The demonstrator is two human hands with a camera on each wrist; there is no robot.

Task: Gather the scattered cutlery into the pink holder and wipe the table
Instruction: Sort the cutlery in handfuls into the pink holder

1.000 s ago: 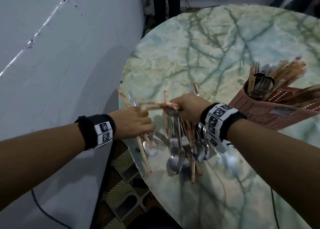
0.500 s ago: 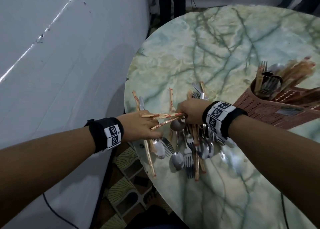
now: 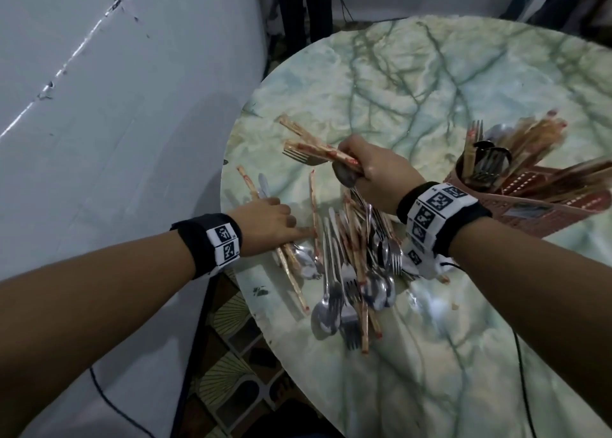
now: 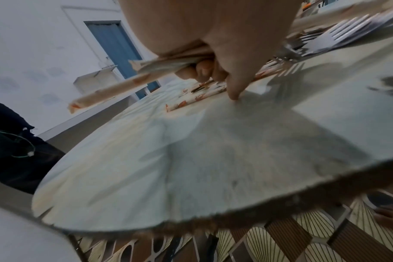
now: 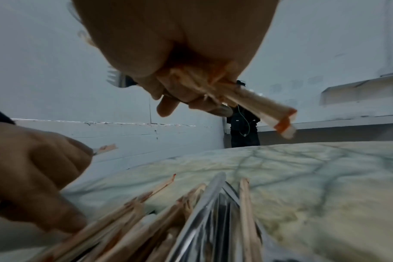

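Observation:
My right hand (image 3: 367,169) hovers above the marble table (image 3: 430,83) and grips a bundle of wrapped chopsticks (image 3: 318,147), a fork (image 3: 294,154) and a spoon (image 3: 346,175); the right wrist view shows the same wrapped chopsticks (image 5: 254,104). My left hand (image 3: 268,220) is low at the table's left edge. It holds wrapped chopsticks (image 4: 128,79), and its index finger touches the tabletop. A pile of forks, spoons and wrapped chopsticks (image 3: 351,282) lies between my wrists. The pink holder (image 3: 543,205) stands at the right with cutlery in it.
A pale wall (image 3: 99,106) runs close along the table's left side. Patterned floor (image 3: 228,371) shows below the near left table edge (image 4: 191,221). A person in dark clothes (image 5: 242,129) stands beyond the far side. A thin cable (image 3: 523,364) crosses the table under my right arm.
My right hand has lifted off the pile and moved away from me with its bundle of chopsticks, fork and spoon. My left hand stays at the table's left edge on the chopsticks.

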